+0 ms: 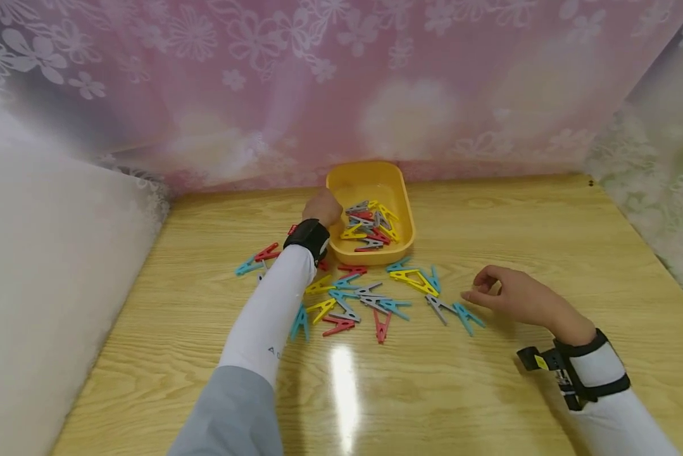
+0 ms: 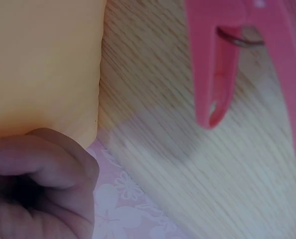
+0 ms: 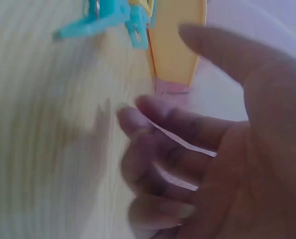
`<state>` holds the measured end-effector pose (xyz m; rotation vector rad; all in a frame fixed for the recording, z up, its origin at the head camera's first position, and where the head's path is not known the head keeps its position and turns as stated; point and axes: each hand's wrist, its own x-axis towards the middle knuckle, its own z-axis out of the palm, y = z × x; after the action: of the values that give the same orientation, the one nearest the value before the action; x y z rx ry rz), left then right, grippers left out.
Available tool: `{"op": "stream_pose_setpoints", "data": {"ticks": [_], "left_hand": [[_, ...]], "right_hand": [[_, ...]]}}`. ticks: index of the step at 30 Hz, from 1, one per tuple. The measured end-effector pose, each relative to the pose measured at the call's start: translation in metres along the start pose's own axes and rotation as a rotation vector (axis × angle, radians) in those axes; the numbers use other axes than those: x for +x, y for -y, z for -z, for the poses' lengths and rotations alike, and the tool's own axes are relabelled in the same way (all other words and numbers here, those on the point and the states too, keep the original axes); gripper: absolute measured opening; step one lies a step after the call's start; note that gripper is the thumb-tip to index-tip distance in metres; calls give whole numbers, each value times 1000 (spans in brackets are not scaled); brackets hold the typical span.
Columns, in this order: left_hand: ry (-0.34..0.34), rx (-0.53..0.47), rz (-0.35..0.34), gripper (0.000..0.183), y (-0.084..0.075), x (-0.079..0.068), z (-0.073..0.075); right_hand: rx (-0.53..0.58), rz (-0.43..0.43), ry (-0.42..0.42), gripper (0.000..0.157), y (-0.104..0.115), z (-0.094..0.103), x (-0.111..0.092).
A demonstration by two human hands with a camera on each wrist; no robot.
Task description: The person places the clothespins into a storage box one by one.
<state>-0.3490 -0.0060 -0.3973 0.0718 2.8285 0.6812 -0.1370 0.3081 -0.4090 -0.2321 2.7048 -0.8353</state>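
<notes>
My left hand [image 1: 323, 208] is at the left rim of a yellow plastic bin [image 1: 407, 218], its fingers curled and gripping the edge. In the left wrist view those curled fingers [image 2: 48, 164] lie against the bin's wall [image 2: 43, 64]; the fingertips are partly hidden. Inside the bin is a heap of clothespins [image 1: 369, 225] in red, yellow and grey. My right hand [image 1: 514, 294] hovers over the table with loosely bent fingers and nothing between them. Closest to it is a blue clothespin [image 1: 468, 318], beside a grey clothespin [image 1: 439, 308].
Loose clothespins in blue, yellow, grey and red, such as a red clothespin [image 1: 382, 326], lie scattered in front of the bin on the wooden table [image 1: 461, 392]. More lie left of my left forearm. A floral cloth [image 1: 318, 95] hangs behind the table.
</notes>
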Motion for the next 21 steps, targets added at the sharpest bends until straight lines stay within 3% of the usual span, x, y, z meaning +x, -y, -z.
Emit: {"op": "stream_pose_setpoints", "data": {"ticks": [7,13,16,21], "left_hand": [[-13,-3,15,14,6,0,4],[-33,12,10,15,6,-2,5],[-33,0,7,15,5,-3,4],[-29,-16,2,15,-2,-4,1]], "right_hand": [[-66,1,71,54,8,-15,-8],[-115,13,48,36,13,-22,-10],[-117,-13,32,31,12,-17,-12],[-66,-39,-71,43,12,4,-8]]}}
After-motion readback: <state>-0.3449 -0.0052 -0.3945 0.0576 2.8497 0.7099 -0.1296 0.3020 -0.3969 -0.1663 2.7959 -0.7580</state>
